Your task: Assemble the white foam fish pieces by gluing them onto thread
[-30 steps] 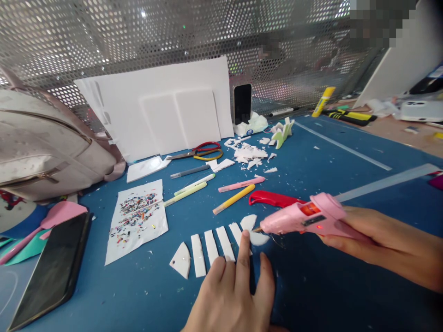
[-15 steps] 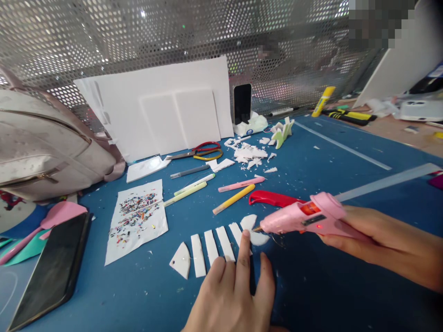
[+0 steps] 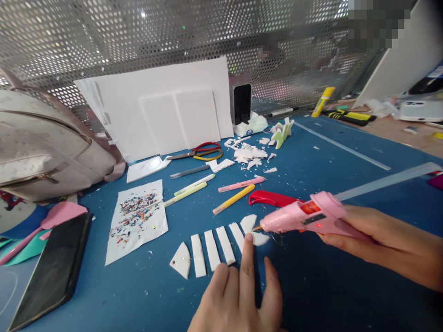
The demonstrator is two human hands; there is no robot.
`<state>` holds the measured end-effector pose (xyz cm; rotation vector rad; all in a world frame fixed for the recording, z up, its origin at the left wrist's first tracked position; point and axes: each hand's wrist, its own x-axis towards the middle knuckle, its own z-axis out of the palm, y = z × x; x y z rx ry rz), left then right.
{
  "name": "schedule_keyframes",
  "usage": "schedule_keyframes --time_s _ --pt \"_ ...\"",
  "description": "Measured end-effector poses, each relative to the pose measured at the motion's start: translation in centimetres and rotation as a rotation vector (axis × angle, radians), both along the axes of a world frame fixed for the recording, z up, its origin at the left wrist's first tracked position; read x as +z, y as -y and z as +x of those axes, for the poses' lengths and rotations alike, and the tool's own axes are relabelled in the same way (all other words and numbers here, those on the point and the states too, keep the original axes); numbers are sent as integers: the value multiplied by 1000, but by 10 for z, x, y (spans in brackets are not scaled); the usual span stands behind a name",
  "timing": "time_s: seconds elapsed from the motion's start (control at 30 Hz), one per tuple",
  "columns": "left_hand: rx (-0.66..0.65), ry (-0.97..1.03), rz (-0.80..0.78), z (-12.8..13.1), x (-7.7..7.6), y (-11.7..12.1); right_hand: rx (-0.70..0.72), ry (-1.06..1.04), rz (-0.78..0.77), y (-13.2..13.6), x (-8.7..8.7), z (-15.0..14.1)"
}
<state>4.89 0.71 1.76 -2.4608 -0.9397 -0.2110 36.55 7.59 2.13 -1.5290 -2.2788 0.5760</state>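
My right hand (image 3: 363, 237) grips a pink hot glue gun (image 3: 304, 216), its nozzle pointing left at a white foam tail-shaped piece (image 3: 249, 223). The nozzle tip is at that piece; whether it touches is unclear. With the index finger stretched out, my left hand (image 3: 238, 290) presses on the tail piece's near edge. Its thumb stands apart and the other fingers are bent, with nothing held. To the left lie several white foam strips (image 3: 212, 246) in a row, ending in a pointed head-shaped piece (image 3: 181, 261) with a small dark hole.
A red-handled cutter (image 3: 272, 198) lies behind the glue gun. Beyond are markers (image 3: 234, 199), scissors (image 3: 204, 151) and foam scraps (image 3: 249, 153). At left are a paper sheet with colourful bits (image 3: 138, 249), a phone (image 3: 51, 263) and a bag (image 3: 51, 143). White boards (image 3: 117, 106) lean behind.
My left hand has shifted slightly right and toward me, its index fingertip sliding to the tail piece's near edge. The glue gun has hardly moved.
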Motion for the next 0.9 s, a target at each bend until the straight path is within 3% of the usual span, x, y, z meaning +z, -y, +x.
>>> schedule_keyframes --time_s 0.23,0.47,0.77,0.9 --pt "-53 -25 25 -3 -3 0 -34 28 7 1 4 -2" --pt "-113 -6 15 -3 -1 0 101 -4 -32 -3 21 -17" --pt "-109 78 5 0 -1 -1 127 31 56 -10 8 -10" --pt "-95 132 -2 1 -3 -1 105 15 55 -10 15 -16"
